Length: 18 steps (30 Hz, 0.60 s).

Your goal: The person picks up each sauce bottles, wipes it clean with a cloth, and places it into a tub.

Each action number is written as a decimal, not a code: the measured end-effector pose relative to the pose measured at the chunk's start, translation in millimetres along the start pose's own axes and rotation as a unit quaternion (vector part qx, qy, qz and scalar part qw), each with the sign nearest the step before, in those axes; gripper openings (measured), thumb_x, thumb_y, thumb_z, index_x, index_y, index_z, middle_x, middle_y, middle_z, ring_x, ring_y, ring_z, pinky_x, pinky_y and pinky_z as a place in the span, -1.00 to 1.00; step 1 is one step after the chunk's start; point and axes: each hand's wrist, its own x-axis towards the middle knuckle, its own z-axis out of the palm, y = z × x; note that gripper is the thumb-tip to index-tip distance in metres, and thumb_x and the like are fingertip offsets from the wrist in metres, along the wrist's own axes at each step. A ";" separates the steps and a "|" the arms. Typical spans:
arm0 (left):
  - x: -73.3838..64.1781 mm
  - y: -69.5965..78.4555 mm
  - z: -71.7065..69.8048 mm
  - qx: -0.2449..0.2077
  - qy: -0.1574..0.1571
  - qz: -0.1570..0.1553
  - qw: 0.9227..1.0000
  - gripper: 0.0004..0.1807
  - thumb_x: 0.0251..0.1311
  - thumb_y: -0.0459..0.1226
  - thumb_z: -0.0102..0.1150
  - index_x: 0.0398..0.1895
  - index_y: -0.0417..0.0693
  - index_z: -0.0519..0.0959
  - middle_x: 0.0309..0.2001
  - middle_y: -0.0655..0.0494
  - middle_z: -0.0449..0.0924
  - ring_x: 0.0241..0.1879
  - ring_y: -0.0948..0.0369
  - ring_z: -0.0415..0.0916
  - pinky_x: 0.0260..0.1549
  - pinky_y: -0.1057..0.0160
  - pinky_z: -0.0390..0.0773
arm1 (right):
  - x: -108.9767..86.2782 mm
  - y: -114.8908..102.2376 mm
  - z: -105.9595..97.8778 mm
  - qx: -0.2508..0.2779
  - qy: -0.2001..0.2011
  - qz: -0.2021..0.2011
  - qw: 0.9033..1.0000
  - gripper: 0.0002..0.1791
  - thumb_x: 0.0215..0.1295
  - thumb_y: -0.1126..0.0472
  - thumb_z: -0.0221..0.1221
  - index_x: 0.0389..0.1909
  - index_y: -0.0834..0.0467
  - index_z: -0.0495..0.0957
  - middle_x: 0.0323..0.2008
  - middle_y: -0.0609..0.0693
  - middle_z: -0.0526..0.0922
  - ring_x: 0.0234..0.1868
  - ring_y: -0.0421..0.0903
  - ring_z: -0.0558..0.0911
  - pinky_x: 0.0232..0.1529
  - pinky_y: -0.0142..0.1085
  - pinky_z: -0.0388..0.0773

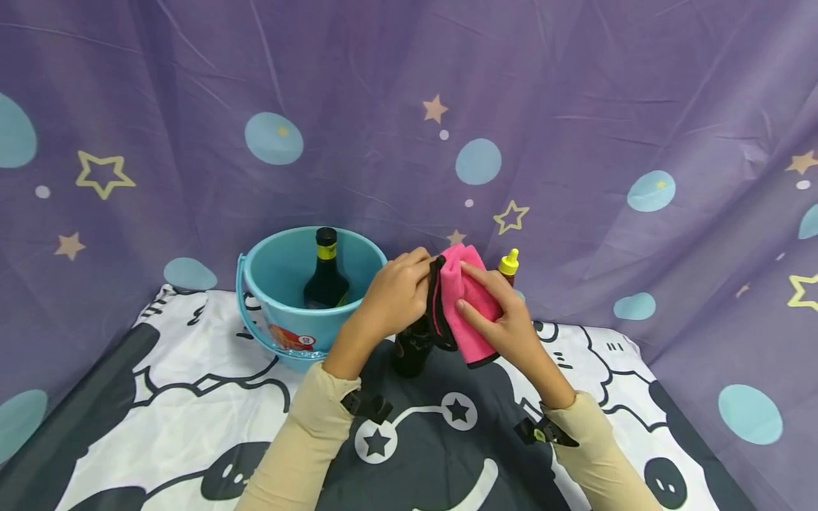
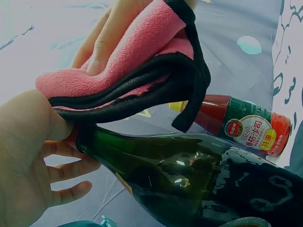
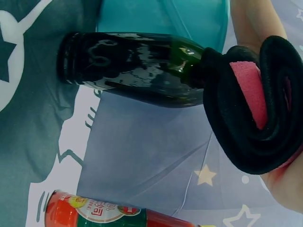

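A dark green glass bottle [image 1: 411, 355] stands upright on the patterned cloth, just right of the bucket. My left hand [image 1: 397, 292] holds it by the neck, its fingers passing behind the glass in the left wrist view. My right hand [image 1: 505, 316] grips a folded pink towel [image 1: 471, 346] with black edging, thumb on one side and fingers on the other. The towel covers the bottle's top, so the mouth is hidden. Behind the right hand stands a red sauce bottle [image 2: 253, 126] with a yellow tip, mostly blocked in the head view.
A light blue bucket [image 1: 275, 310] with a handle stands to the left. Inside it is a dark bottle [image 1: 327, 284] with a yellow neck band. A purple curtain [image 1: 575, 128] with stars and dots hangs behind the cloth-covered table [image 1: 211, 419].
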 end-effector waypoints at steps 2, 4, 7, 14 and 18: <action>-0.6 -0.5 0.5 -0.001 -0.001 -0.001 1.000 -0.68 0.50 -0.30 -0.06 0.09 -0.13 0.68 -0.10 0.07 0.58 -0.12 0.10 0.53 -0.04 0.10 0.58 | -1.7 1.9 1.1 0.002 -0.001 -0.001 1.000 -0.33 0.14 0.43 0.39 0.32 0.13 0.53 -0.06 0.11 0.62 -0.18 -0.22 0.52 -0.29 -0.43 0.53; -0.9 -1.2 1.1 -0.002 0.000 -0.002 1.000 -0.67 0.49 -0.31 -0.06 0.10 -0.14 0.67 -0.12 0.07 0.57 -0.14 0.10 0.52 -0.06 0.11 0.58 | -2.2 3.1 1.7 0.004 -0.003 -0.003 1.000 -0.33 0.14 0.43 0.40 0.32 0.14 0.53 -0.06 0.12 0.62 -0.18 -0.22 0.52 -0.30 -0.43 0.54; -1.2 -1.5 0.4 -0.002 0.002 -0.002 1.000 -0.66 0.49 -0.31 -0.07 0.11 -0.15 0.67 -0.14 0.06 0.57 -0.17 0.10 0.51 -0.08 0.11 0.57 | -0.1 4.1 1.7 0.007 -0.009 -0.006 1.000 -0.33 0.14 0.42 0.40 0.33 0.14 0.52 -0.06 0.12 0.62 -0.19 -0.20 0.53 -0.31 -0.42 0.55; 0.0 -0.7 -1.4 0.001 0.002 0.002 1.000 -0.65 0.49 -0.32 -0.06 0.16 -0.18 0.65 -0.16 0.04 0.56 -0.21 0.09 0.49 -0.12 0.13 0.55 | 4.4 4.4 -0.9 0.012 -0.017 0.006 1.000 -0.32 0.13 0.41 0.42 0.32 0.10 0.53 -0.04 0.11 0.62 -0.17 -0.18 0.55 -0.28 -0.42 0.56; 0.3 0.6 -1.0 0.002 0.004 0.004 1.000 -0.63 0.49 -0.33 -0.07 0.19 -0.19 0.64 -0.15 0.03 0.57 -0.22 0.10 0.49 -0.13 0.14 0.55 | 2.6 4.7 -1.8 0.020 -0.016 0.014 1.000 -0.32 0.13 0.41 0.42 0.32 0.09 0.54 -0.02 0.11 0.63 -0.14 -0.18 0.55 -0.25 -0.44 0.56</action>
